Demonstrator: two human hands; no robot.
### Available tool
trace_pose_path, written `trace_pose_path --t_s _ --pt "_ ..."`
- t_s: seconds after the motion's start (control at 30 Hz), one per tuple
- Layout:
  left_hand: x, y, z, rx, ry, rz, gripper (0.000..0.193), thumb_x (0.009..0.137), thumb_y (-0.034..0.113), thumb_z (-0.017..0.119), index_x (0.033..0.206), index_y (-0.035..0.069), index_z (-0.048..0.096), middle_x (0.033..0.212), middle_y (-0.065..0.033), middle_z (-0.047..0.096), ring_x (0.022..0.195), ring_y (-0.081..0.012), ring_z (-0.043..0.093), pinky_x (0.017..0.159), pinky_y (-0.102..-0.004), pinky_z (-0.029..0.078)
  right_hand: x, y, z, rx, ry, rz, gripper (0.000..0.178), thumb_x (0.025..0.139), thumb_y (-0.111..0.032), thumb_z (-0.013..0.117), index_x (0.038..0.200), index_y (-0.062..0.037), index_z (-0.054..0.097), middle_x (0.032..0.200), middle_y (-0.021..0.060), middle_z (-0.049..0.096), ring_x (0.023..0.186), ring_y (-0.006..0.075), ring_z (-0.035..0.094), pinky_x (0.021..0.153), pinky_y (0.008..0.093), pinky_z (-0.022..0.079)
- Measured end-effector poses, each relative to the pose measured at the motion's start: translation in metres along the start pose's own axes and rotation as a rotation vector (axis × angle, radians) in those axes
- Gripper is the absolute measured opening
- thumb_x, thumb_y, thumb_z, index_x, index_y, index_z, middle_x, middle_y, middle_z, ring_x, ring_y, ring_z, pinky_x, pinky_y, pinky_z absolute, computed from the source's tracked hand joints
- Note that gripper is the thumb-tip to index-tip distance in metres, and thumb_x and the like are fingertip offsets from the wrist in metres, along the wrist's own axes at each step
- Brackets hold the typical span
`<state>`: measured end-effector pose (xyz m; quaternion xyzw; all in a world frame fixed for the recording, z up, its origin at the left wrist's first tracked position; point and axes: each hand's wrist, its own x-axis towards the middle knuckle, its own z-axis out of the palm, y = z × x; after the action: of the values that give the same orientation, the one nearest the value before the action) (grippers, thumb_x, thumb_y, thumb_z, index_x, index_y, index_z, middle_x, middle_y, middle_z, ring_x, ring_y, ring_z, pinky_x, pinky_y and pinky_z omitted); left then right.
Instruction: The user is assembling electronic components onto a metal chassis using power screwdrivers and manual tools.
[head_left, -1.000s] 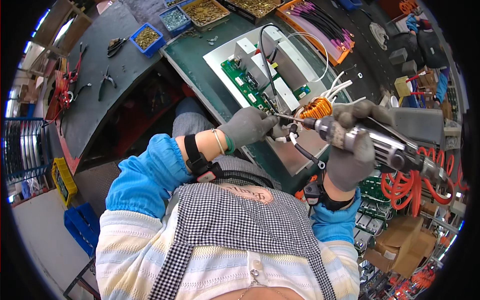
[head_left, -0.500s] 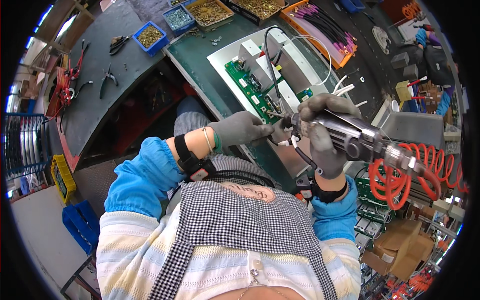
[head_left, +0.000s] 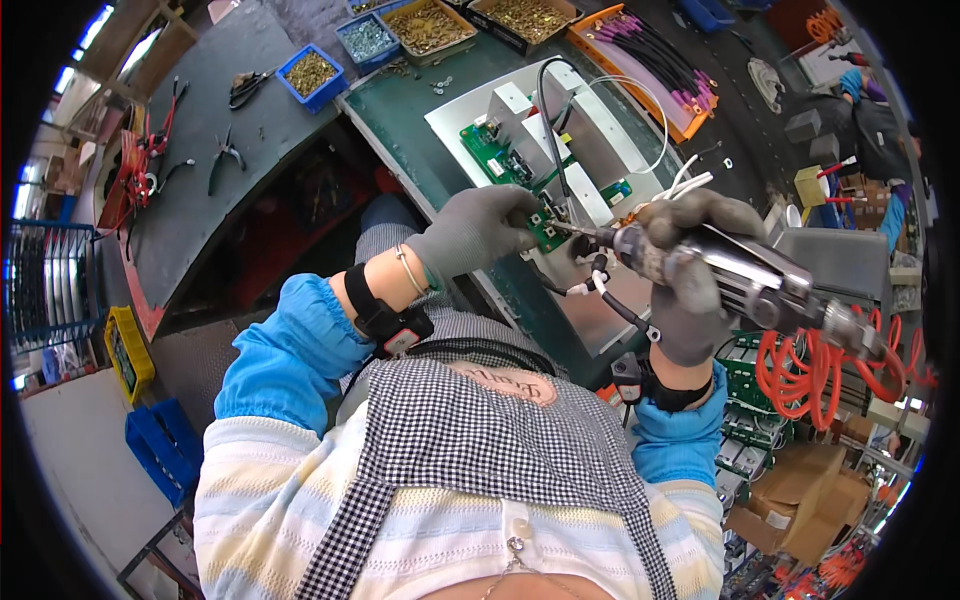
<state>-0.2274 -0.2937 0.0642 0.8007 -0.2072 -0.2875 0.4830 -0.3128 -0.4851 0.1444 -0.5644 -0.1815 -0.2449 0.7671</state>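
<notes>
My right hand (head_left: 690, 285), in a grey glove, is wrapped round a silver and black air screwdriver (head_left: 745, 275). Its thin bit (head_left: 575, 230) points left, at the near end of a green circuit board (head_left: 547, 228). My gloved left hand (head_left: 470, 235) is at that same end of the board, thumb and forefinger apart by the bit's tip; I see nothing held between them. The board sits in a white metal housing (head_left: 455, 120) with upright plates and a black cable (head_left: 545, 110). A short black lead with white bands (head_left: 600, 275) hangs beneath the screwdriver.
Blue bins (head_left: 312, 78) of small metal parts stand at the far edge of the green bench (head_left: 385, 125). An orange tray (head_left: 690, 125) holds black cables with pink ends. Pliers (head_left: 225, 160) lie on the left table. A coiled red hose (head_left: 810, 370) hangs at right; a person (head_left: 870, 130) is farther off.
My left hand has moved up to the board's end, its thumb and forefinger parting. The screwdriver and my right hand have shifted slightly right. The housing sits slightly right and lower in view.
</notes>
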Motion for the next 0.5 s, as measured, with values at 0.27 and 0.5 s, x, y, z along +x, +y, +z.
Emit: trace_pose_path --t_s 0.27,0.5 --pt "-0.003 -0.02 -0.006 -0.251 0.005 -0.091 0.042 0.076 0.013 0.07 0.116 0.003 0.06 0.089 -0.0064 0.063 0.082 -0.0145 0.06 0.076 -0.0267 0.049 -0.003 0.012 0.007 -0.161 -0.205 0.132 0.041 0.079 -0.002 0.064 0.117 -0.0047 0.048 0.103 0.0151 0.056 0.089 0.0212 0.059 0.082 0.0419 0.049" --pt "-0.002 -0.02 0.005 0.212 0.187 0.363 0.036 0.073 0.01 0.07 0.109 0.011 0.064 0.086 -0.0043 0.059 0.078 -0.019 0.06 0.07 -0.0315 0.049 0.004 0.0 0.003 -0.033 -0.172 0.017 0.043 0.079 -0.002 0.064 0.117 -0.0055 0.045 0.106 0.0173 0.056 0.092 0.0216 0.06 0.076 0.0334 0.053"
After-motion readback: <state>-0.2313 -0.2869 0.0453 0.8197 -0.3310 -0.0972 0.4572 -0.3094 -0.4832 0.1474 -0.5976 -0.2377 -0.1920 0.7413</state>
